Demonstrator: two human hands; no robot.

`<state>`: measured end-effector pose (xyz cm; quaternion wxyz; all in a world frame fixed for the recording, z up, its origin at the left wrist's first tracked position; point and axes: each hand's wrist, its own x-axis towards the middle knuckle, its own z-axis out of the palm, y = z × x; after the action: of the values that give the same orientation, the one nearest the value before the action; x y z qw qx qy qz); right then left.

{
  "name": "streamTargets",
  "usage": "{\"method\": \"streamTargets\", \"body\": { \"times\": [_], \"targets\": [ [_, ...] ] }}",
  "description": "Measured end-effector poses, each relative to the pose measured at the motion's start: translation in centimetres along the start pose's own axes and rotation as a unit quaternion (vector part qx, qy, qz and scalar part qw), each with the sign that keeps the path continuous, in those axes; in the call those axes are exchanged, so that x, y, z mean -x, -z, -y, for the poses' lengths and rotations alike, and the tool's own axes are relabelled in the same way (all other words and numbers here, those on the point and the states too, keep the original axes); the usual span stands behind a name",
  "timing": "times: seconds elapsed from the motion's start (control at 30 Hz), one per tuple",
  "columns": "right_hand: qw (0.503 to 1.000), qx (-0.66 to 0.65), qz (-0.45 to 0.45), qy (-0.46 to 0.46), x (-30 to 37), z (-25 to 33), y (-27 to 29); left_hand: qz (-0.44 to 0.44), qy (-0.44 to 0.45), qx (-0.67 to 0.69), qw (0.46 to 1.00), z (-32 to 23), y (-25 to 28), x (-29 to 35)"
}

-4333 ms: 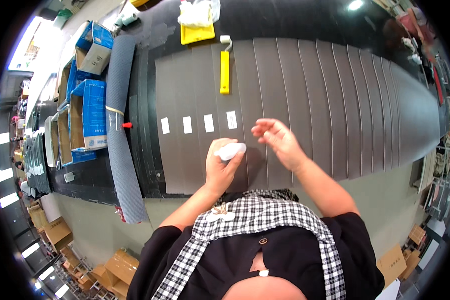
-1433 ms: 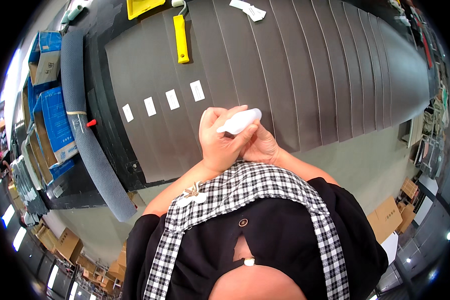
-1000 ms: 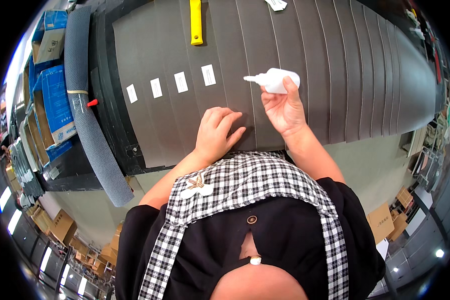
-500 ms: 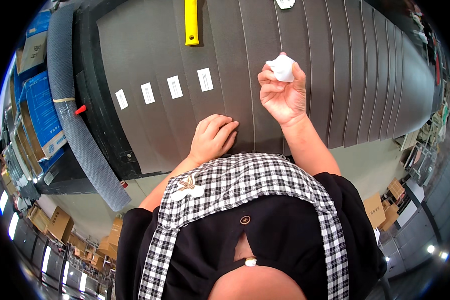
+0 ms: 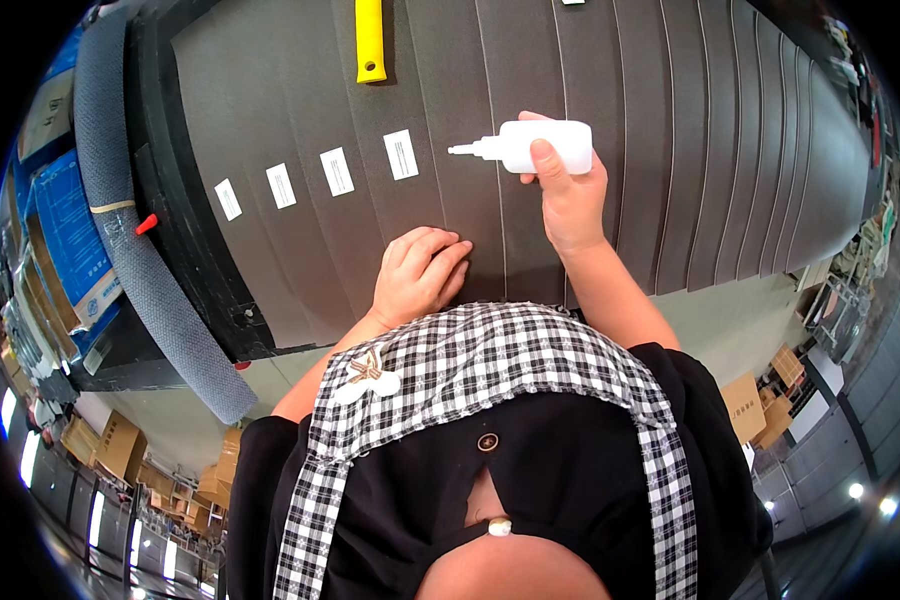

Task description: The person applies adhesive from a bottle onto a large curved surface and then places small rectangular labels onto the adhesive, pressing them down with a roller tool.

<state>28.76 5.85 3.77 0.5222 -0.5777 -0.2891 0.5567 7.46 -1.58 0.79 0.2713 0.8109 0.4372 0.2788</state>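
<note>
My right hand (image 5: pixel 576 195) grips a white plastic squeeze bottle (image 5: pixel 562 143) with a thin stepped nozzle. The bottle lies sideways in the air above dark brown sheets (image 5: pixel 450 90), its tip pointing left toward a white label (image 5: pixel 401 155). Several such labels sit in a row, spaced across the overlapped sheets. My left hand (image 5: pixel 422 272) rests on the sheets near the front edge, below the labels. Its fingers lie loosely bent on the surface and no object shows in it. A yellow handle (image 5: pixel 370 45) of some tool reaches in at the top.
A grey textured roll (image 5: pixel 145 250) runs along the left edge of the black table (image 5: pixel 210 230), with a red object (image 5: pixel 147 224) beside it. Blue boxes (image 5: pixel 75 235) stand farther left. Cardboard boxes (image 5: pixel 122 447) are on the floor. A white piece (image 5: pixel 573 2) shows at the top edge.
My right hand has turned the bottle from end-on to sideways, its nozzle now pointing left. My left hand stays on the sheets. The view has shifted slightly.
</note>
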Motion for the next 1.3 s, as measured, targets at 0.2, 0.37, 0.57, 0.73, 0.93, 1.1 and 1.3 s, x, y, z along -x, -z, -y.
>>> {"method": "streamTargets", "body": {
  "times": [0.2, 0.37, 0.57, 0.73, 0.93, 1.1, 1.3],
  "targets": [
    [0.916, 0.241, 0.033, 0.318, -0.5, -0.6, -0.2, -0.001, 0.000, 0.004, 1.000, 0.1, 0.0, 0.0],
    [0.895, 0.278, 0.030, 0.347, -0.9, -0.3, -0.6, -0.004, -0.003, 0.007, 1.000, 0.2, 0.0, 0.1],
    [0.878, 0.299, 0.040, 0.371, -1.4, -0.4, -0.9, 0.007, 0.000, 0.009, 1.000, 0.0, 0.2, -0.1],
    [0.863, 0.321, 0.044, 0.388, -1.7, -0.4, -1.2, 0.008, -0.003, 0.011, 1.000, 0.1, 0.2, -0.1],
    [0.841, 0.348, 0.036, 0.413, -1.7, -0.1, -1.4, 0.005, -0.003, 0.012, 1.000, 0.2, 0.1, -0.1],
    [0.841, 0.346, 0.037, 0.413, -1.7, -0.1, -1.5, 0.003, -0.006, 0.012, 1.000, 0.2, 0.2, -0.2],
    [0.851, 0.340, 0.038, 0.398, -1.5, -0.3, -1.7, 0.003, -0.007, 0.010, 1.000, 0.2, 0.2, -0.2]
  ]
}}
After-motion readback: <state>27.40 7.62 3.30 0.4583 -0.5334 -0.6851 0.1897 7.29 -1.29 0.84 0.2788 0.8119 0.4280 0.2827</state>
